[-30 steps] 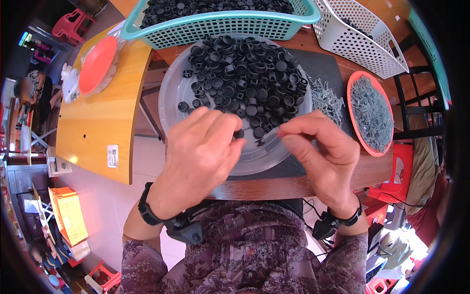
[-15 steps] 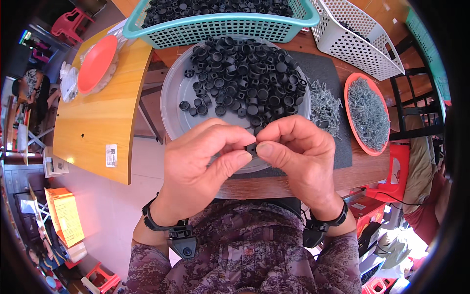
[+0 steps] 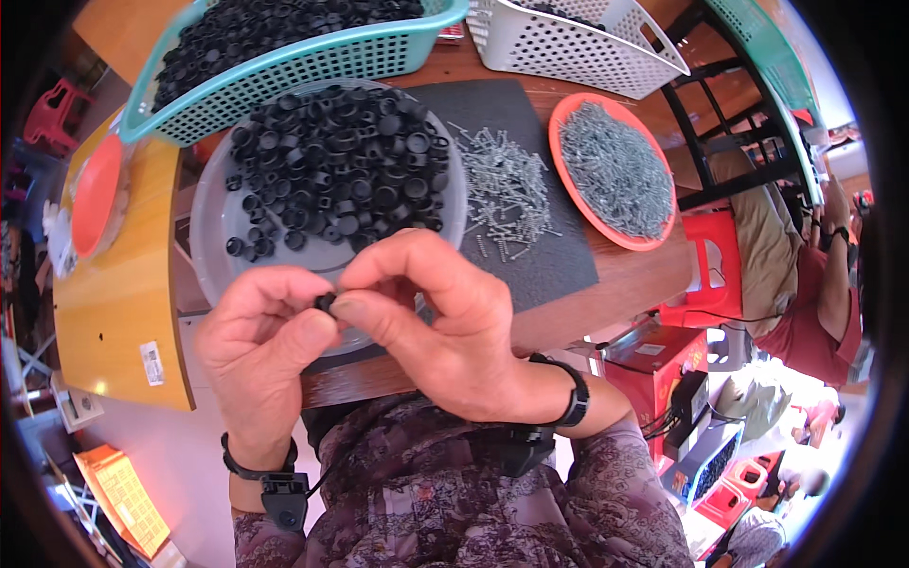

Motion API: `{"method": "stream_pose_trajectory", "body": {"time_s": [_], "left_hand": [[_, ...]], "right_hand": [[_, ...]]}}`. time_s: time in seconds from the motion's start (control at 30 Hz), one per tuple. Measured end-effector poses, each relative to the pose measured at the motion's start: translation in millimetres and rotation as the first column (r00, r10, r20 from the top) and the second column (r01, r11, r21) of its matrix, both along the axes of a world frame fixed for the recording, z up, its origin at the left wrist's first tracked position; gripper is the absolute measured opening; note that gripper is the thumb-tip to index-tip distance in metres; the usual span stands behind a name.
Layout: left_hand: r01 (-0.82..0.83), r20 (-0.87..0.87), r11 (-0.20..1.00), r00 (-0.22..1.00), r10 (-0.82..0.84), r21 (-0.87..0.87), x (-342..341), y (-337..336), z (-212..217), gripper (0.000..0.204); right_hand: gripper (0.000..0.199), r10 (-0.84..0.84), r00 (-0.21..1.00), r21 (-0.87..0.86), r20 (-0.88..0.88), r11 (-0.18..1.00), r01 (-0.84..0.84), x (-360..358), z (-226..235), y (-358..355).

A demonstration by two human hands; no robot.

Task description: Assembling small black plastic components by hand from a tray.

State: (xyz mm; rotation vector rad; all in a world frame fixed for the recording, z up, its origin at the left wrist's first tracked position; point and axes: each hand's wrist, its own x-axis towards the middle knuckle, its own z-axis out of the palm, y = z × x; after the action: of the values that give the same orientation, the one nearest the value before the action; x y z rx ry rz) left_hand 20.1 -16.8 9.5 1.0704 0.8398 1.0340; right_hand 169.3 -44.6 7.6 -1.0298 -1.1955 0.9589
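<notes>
A small black plastic cap is pinched between both hands, over the near rim of a round clear basin. My left hand grips it from the left with thumb and fingertips, and my right hand from the right. Fingers cover most of the part, so its shape shows only partly. Heaped in the basin are many loose black caps. To its right, a pile of metal screws lies on a dark mat.
An orange plate of more screws stands right of the mat. Behind are a teal basket of black parts and a white perforated basket. A yellow table is at left; a red stool and another person are at right.
The view has swung to the right, so table, basin and baskets appear farther left. Both hands stay together on the black cap.
</notes>
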Motion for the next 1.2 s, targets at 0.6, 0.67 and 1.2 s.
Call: {"method": "stream_pose_trajectory", "body": {"time_s": [0.6, 0.67, 1.2], "left_hand": [[-0.088, -0.105, 0.991, 0.990, 0.099, 0.102, -1.8, 0.6, -7.5, 0.028], [-0.079, -0.097, 0.992, 0.991, 0.088, 0.094, -4.2, 1.4, -8.1, 0.028], [-0.051, -0.040, 0.997, 0.998, 0.053, 0.054, -7.7, 2.5, -2.6, 0.030]], "right_hand": [[0.018, -0.353, 0.362, 0.343, 0.862, 0.935, 0.095, 75.0, -38.3, -2.2], [0.018, -0.353, 0.262, 0.342, 0.898, 0.936, 0.088, 75.1, -39.6, -1.2], [0.026, -0.319, 0.432, 0.321, 0.844, 0.944, 0.072, 79.7, -30.1, -7.4]]}}
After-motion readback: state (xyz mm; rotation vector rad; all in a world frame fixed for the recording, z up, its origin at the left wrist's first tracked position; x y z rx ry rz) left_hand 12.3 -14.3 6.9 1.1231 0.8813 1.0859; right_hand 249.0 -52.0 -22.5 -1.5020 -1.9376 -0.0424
